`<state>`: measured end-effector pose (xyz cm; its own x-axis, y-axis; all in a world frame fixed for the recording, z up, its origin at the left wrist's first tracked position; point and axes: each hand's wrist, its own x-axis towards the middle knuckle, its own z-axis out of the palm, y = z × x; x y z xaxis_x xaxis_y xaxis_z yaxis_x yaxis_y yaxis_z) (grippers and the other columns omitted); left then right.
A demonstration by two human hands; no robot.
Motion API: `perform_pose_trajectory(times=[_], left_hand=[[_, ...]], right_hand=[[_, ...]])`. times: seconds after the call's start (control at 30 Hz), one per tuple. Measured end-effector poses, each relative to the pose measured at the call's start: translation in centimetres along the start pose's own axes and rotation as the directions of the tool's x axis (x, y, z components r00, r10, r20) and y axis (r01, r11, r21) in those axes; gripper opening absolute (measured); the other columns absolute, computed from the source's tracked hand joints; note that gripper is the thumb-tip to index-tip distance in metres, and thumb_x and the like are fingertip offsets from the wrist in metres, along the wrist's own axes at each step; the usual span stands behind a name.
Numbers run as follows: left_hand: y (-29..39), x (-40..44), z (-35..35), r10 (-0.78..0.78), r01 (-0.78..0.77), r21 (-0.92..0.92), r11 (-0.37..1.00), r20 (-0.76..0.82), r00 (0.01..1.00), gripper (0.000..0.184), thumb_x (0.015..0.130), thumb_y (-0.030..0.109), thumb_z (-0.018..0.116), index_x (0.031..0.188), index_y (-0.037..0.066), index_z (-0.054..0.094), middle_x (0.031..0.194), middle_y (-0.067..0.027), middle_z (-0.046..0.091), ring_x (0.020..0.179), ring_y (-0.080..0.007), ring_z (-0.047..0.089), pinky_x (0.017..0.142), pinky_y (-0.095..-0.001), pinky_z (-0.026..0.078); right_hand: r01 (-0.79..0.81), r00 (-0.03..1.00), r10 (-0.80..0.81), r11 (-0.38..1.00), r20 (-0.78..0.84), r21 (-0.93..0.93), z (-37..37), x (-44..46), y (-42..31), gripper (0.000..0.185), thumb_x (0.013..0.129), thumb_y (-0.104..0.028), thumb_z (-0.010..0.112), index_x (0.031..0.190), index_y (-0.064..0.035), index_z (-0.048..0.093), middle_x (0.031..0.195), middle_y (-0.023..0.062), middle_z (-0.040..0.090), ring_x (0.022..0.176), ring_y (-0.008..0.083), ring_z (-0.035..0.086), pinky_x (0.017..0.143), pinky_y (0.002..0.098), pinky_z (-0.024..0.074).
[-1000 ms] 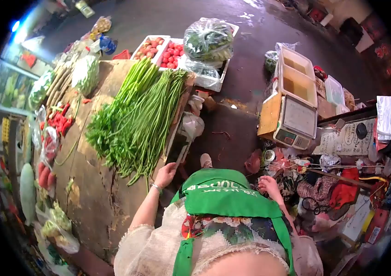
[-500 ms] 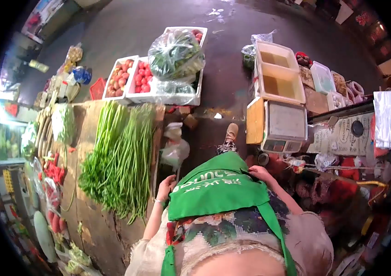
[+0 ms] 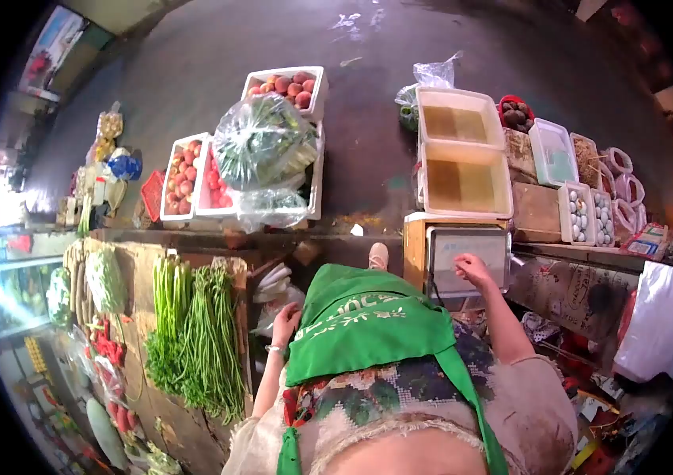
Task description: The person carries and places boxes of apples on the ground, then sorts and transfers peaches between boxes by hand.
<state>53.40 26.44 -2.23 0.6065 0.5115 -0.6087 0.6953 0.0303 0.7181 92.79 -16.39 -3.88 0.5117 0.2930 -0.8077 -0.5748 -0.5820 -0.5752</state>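
Observation:
My left hand (image 3: 286,323) hangs beside the left edge of my green apron (image 3: 368,332), its fingers loosely bent with nothing seen in them. White plastic bags (image 3: 274,289) hang just beyond it, by the table edge. My right hand (image 3: 472,271) is raised over a scale (image 3: 467,253) with a flat metal pan. Its fingers are half curled and apart, and no object shows in them; whether they touch the pan I cannot tell. Left of me, long green beans (image 3: 214,340) and leafy celery (image 3: 168,309) lie on a wooden table (image 3: 146,277).
Ahead stand foam boxes of peaches (image 3: 287,85) and a bagged bunch of greens (image 3: 261,142). Two water-filled tubs (image 3: 463,178) sit behind the scale. Farther right are egg trays (image 3: 582,214) and a stack of white bags (image 3: 657,317). My shoe (image 3: 378,256) is on the floor passage.
My right hand has lifted from the apron's right edge forward to above the scale. My view has tilted up and I stand closer to the scale. My left hand stays by the apron.

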Motion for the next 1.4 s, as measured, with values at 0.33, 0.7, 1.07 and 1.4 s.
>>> perform_pose_trajectory(times=[0.33, 0.7, 1.07, 1.4], left_hand=[[3.2, 12.5, -1.8, 0.092, -0.089, -0.024, 0.996, 0.254, 0.963, 0.036, 0.085, 0.006, 0.062, 0.119, -0.003, 0.062, 0.107, -0.0058, 0.069, 0.096, -0.0116, 0.061, 0.087, -0.0272, 0.047], [22.8, 39.5, -4.6, 0.033, -0.086, 0.223, 0.971, 0.234, 0.972, 0.044, 0.086, 0.017, 0.065, 0.126, -0.001, 0.06, 0.096, -0.0063, 0.068, 0.085, -0.0118, 0.06, 0.074, -0.0263, 0.049], [42.1, 62.6, -2.0, 0.219, -0.284, 0.134, 0.949, 0.368, 0.904, 0.042, 0.089, 0.018, 0.062, 0.128, 0.003, 0.057, 0.103, -0.0072, 0.069, 0.09, -0.0131, 0.063, 0.081, -0.0281, 0.051], [39.0, 74.7, 1.5, -0.104, 0.103, -0.064, 0.993, -0.012, 0.994, 0.027, 0.08, 0.018, 0.066, 0.103, 0.007, 0.072, 0.076, -0.0047, 0.069, 0.065, -0.0144, 0.063, 0.062, -0.0299, 0.052]], right_hand=[[-0.087, 0.994, 0.097, 0.981, -0.048, 0.173, 0.6, 2.4, -2.9, 0.028, 0.089, -0.018, 0.06, 0.114, -0.0061, 0.061, 0.088, 0.0031, 0.064, 0.074, 0.0132, 0.063, 0.061, 0.0232, 0.0472], [0.064, 0.953, -0.039, 0.995, -0.302, 0.076, 1.3, 19.2, -15.8, 0.03, 0.086, -0.011, 0.061, 0.114, -0.0006, 0.062, 0.093, 0.0096, 0.067, 0.074, 0.015, 0.065, 0.059, 0.0264, 0.0495], [0.111, 0.986, -0.087, 0.979, -0.143, 0.168, -3.9, 34.3, -33.4, 0.031, 0.085, -0.016, 0.064, 0.112, -0.0015, 0.065, 0.087, 0.0069, 0.068, 0.069, 0.0138, 0.063, 0.058, 0.0261, 0.048], [0.192, 0.946, -0.267, 0.918, -0.183, -0.347, -20.6, 59.8, -53.2, 0.018, 0.082, -0.014, 0.062, 0.095, -0.003, 0.069, 0.073, 0.0045, 0.063, 0.06, 0.0123, 0.058, 0.051, 0.0273, 0.0459]])
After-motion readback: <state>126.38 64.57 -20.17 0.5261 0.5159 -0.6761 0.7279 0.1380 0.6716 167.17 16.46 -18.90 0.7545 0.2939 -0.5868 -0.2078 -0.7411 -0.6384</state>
